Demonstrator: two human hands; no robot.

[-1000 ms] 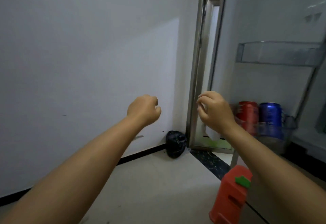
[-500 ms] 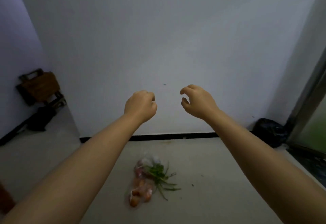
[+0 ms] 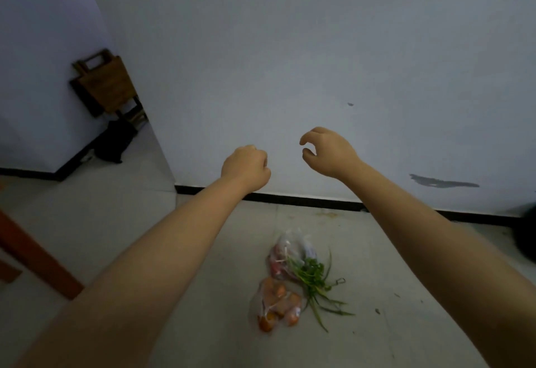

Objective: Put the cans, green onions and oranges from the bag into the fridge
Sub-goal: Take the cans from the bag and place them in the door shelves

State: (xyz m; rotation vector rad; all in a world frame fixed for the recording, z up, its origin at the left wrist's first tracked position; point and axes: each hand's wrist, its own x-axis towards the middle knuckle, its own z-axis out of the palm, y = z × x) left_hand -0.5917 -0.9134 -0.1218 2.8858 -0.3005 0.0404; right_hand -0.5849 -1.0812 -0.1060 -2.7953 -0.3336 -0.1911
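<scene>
Forearms: I see both bare arms reaching forward from the bottom corners, raised above the floor, holding nothing.
Bag: a clear, crumpled plastic bag [image 3: 285,277] lies on the pale tiled floor [image 3: 145,222] between my two arms, below and nearer than the hands.
Oranges: several round orange fruits [image 3: 275,304] sit bunched inside the near end of the bag.
Green onions: a bundle of thin green onions [image 3: 314,280] sticks out of the bag to the right, its tips resting on the floor.
Cans: at the bag's far end I make out a reddish shape and a pale one; whether these are cans I cannot tell.
Left hand: my left hand [image 3: 246,168] is curled into a closed fist, empty, in the air.
Right hand: my right hand [image 3: 327,151] hangs loosely clawed, thumb and fingers apart, gripping nothing.
Wall: a plain white wall [image 3: 290,48] with a black skirting strip [image 3: 304,201] stands behind the hands.
Far left: a brown wooden folding chair [image 3: 104,84] leans in the corner, with a dark bundle [image 3: 116,142] below it.
</scene>
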